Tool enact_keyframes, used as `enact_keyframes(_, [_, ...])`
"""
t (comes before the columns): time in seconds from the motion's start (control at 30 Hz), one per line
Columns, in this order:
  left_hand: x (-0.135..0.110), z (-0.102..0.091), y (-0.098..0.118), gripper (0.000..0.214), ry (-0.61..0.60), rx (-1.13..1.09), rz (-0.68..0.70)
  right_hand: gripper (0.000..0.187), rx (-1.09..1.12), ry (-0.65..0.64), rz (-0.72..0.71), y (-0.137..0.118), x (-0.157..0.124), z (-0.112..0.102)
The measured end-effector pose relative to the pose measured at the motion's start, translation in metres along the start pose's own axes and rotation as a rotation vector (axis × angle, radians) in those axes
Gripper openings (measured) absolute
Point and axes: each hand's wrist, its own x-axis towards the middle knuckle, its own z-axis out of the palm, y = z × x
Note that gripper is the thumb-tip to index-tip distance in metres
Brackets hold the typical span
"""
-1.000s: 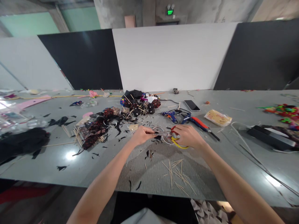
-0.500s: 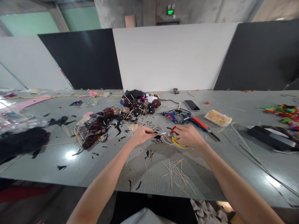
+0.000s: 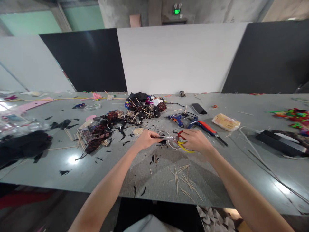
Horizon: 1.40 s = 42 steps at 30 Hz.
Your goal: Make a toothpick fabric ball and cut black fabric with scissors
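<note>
Your left hand (image 3: 147, 139) appears to pinch a clear plastic piece (image 3: 171, 139), which spans the gap between both hands' fingers; your right hand (image 3: 195, 140) is clamped on a red-and-yellow-handled tool (image 3: 185, 148). Probable step: trimming. Next: steady the left pinch.

Scissors (image 3: 184, 148) are gripped by the right hand (image 3: 194, 140), and a dark scrap (image 3: 163, 141) is pinched by the left hand (image 3: 147, 140). From there, loose sticks (image 3: 176, 181) are scattered at six o'clock, a phone (image 3: 198, 109) is laid at one, and dark spiky balls (image 3: 142, 115) are heaped at eleven.
</note>
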Motion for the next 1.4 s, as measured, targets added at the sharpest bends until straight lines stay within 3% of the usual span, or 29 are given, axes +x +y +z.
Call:
enact_keyframes(0.37, [0.000,-0.002,-0.002,0.047,-0.044,0.060,0.013,0.016,0.013,-0.002,-0.007,0.004,-0.001,-0.001])
enact_keyframes(0.57, [0.001,-0.002,-0.003,0.041,-0.047,0.055,-0.044,0.020,0.030,0.004,0.004,0.004,-0.001,-0.001])
enact_keyframes(0.67, [0.002,0.001,-0.004,0.043,0.004,0.025,-0.064,0.033,0.172,0.057,0.146,-0.001,0.003,-0.001])
enact_keyframes(0.77, [0.004,0.007,-0.005,0.044,0.108,-0.030,-0.117,0.044,0.463,0.101,0.389,-0.015,0.012,-0.001])
enact_keyframes(0.87, [0.006,0.017,-0.007,0.039,0.178,-0.114,-0.081,0.048,0.890,0.057,0.630,-0.033,0.022,0.001])
enact_keyframes(0.93, [0.007,0.024,-0.010,0.037,0.185,-0.168,-0.055,0.051,1.078,0.002,0.717,-0.043,0.026,0.003])
enact_keyframes(1.13, [0.009,0.036,-0.012,0.032,0.195,-0.410,-0.108,0.049,1.250,-0.136,0.841,-0.060,0.027,0.009])
enact_keyframes(1.4, [0.009,0.039,-0.008,0.035,0.171,-0.718,-0.134,0.046,1.332,-0.054,0.812,-0.061,0.024,0.008])
